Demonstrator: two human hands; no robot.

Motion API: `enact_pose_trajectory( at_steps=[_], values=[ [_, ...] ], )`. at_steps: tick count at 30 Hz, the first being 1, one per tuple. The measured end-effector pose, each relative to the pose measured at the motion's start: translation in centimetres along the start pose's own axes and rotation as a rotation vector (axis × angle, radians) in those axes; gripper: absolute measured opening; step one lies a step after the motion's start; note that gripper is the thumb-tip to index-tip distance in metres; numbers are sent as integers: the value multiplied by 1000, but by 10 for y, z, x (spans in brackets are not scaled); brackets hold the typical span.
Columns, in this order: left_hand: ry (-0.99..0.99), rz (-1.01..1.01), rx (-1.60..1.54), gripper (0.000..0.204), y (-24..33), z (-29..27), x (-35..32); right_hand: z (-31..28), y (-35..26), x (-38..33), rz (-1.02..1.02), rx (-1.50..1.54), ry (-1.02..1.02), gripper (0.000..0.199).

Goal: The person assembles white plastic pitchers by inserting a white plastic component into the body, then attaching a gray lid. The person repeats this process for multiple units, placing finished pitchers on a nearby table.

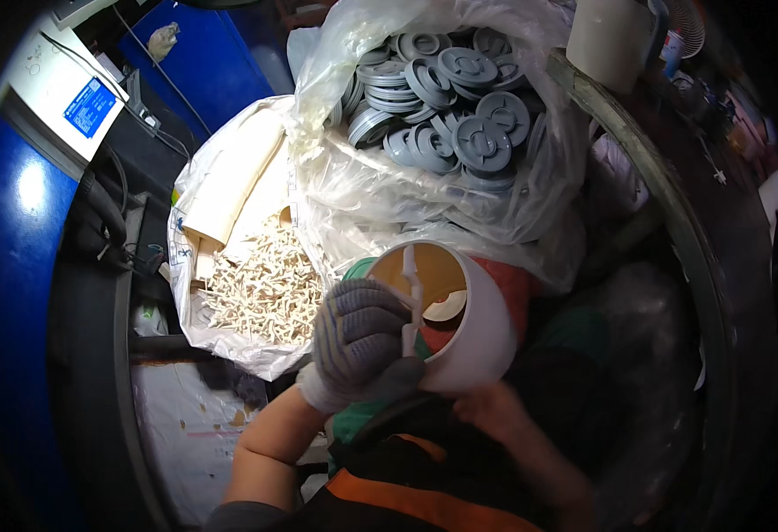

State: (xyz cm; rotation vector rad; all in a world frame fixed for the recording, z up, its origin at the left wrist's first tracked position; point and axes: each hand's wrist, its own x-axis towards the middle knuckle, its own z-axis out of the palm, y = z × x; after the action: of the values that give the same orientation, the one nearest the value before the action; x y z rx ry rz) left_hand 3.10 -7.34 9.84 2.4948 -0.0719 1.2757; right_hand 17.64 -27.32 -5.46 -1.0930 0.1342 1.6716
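My left hand (359, 341), in a grey striped glove, is closed around a narrow, notched white plastic strip (414, 297). The strip stands upright in front of the mouth of a white plastic container (486, 341). The container is tilted, with its open mouth toward my left hand, and a yellowish inside shows. Its wall is close to my gloved thumb; whether they touch I cannot tell. My right hand (491, 408) is bare and lies against the container's lower side. Its fingers are blurred and partly hidden.
Ahead, a clear plastic bag (344, 182) holds many grey round lids (482, 144). Left of it, a white sack (195, 306) contains small cream-coloured pieces (265, 279) and a cardboard tube (242, 191). A pale jug (606, 44) stands at upper right beside a curved rail (641, 146).
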Motion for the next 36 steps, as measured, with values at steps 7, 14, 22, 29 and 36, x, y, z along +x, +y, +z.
enact_pose_trajectory(
  at_steps=[7,14,22,29,36],
  values=[
    [-627,-261,32,20,43,23,-19,45,-57,-65,-1303,-1137,1,37],
    [-695,-377,-529,28,24,24,-16,46,-36,-53,-1311,-966,-181,19],
    [-411,-294,-489,25,8,12,-58,40,-28,-53,-1264,-1084,-236,18],
    [-380,-739,760,38,-63,-56,-38,21,-19,-45,-1373,-947,-115,17],
    [-1108,-824,-576,38,-23,57,-5,8,-30,-49,-1346,-964,89,38]
  ],
)
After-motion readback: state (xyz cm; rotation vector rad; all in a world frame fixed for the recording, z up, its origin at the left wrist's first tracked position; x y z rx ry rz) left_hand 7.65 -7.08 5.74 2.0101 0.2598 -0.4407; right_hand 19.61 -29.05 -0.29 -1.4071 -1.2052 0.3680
